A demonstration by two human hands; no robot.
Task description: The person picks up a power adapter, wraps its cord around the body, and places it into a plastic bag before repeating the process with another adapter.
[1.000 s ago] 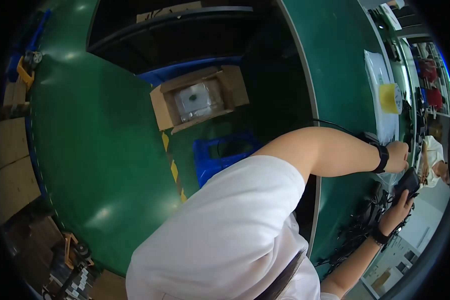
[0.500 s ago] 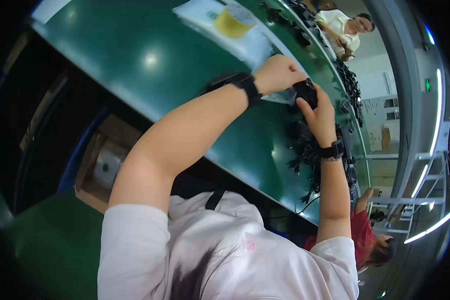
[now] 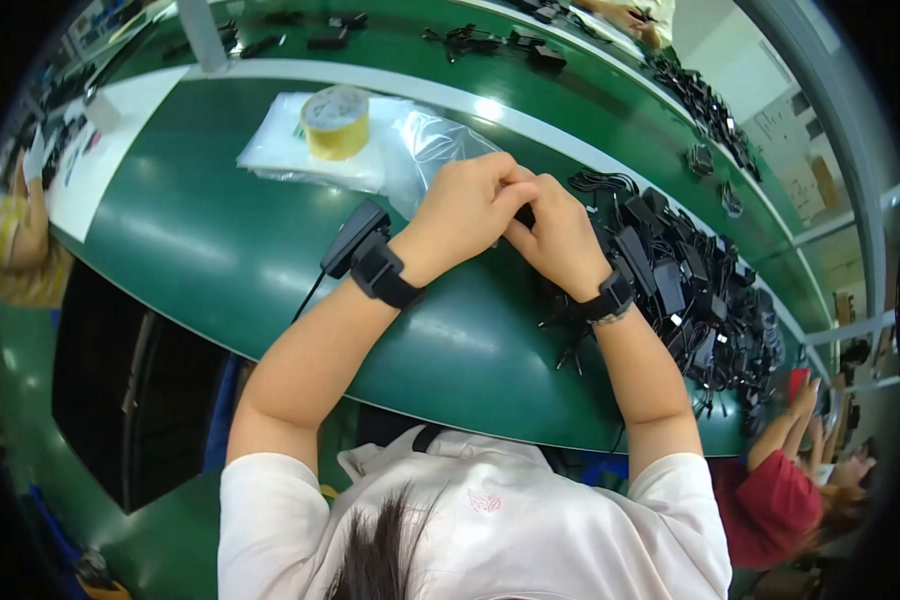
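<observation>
My left hand (image 3: pixel 462 212) and my right hand (image 3: pixel 562 238) meet over the green table, fingers closed and pinched together. What they hold between them is hidden by the fingers. Just behind my left hand lies a stack of clear plastic bags (image 3: pixel 425 135), with a roll of yellow tape (image 3: pixel 336 125) on top. Beside my left wrist, with its black strap, is a black box-shaped device (image 3: pixel 354 235) trailing a cable. A heap of black power adapters (image 3: pixel 670 280) with cords spreads to the right of my right hand.
The green table (image 3: pixel 210 240) curves across in front of me, with a pale rail behind it. Beyond runs another green surface (image 3: pixel 410 65) with more black adapters. Other people sit at the far side, the left and the right, one in a red sleeve (image 3: pixel 785 505).
The view has turned. Earlier a black adapter with clear plastic showed in my right hand, left hand beside it; now the hands are together and the adapter is out of sight.
</observation>
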